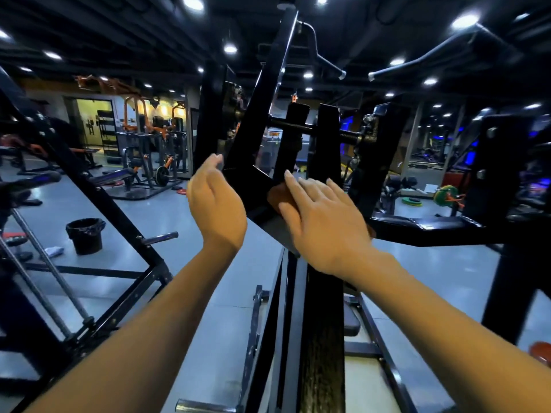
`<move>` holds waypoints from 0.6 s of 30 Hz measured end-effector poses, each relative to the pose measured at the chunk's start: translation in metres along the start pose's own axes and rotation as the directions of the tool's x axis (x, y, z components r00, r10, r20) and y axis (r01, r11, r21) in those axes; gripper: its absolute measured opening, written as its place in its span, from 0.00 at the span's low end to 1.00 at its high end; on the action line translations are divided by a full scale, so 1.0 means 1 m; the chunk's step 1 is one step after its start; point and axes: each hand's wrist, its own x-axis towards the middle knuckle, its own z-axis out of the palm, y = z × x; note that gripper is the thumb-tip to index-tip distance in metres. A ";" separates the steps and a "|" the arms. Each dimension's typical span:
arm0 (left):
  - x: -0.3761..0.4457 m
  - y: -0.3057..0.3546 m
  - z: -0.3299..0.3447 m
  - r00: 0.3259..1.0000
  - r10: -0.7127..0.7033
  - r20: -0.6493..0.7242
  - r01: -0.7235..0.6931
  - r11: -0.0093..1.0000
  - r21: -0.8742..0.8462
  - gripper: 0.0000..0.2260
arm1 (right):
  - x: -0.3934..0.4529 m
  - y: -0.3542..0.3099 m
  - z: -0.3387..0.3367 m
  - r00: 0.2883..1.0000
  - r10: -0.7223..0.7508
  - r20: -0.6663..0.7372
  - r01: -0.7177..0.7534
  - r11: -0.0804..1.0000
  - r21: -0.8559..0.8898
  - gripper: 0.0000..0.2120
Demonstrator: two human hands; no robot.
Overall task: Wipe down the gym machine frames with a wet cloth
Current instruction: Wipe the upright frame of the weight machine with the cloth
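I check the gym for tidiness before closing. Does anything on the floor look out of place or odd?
Yes. A crumpled white cloth lies on the grey floor beside the black lined bucket. Several round weight plates also lie flat on the floor, not on a rack.

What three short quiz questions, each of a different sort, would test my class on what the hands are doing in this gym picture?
1. True or false: the right hand presses the cloth flat against the black machine frame.
2. Which hand holds nothing? A) left hand B) right hand
3. Fill in: the black ____ stands on the floor at the far left.

Key: 1 true; 2 A; 3 bin
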 end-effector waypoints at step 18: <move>-0.008 -0.032 0.052 0.631 0.721 0.286 -0.775 0.568 0.278 0.24 | 0.207 0.133 0.012 0.931 0.365 -0.015 -0.320 0.836 0.446 0.30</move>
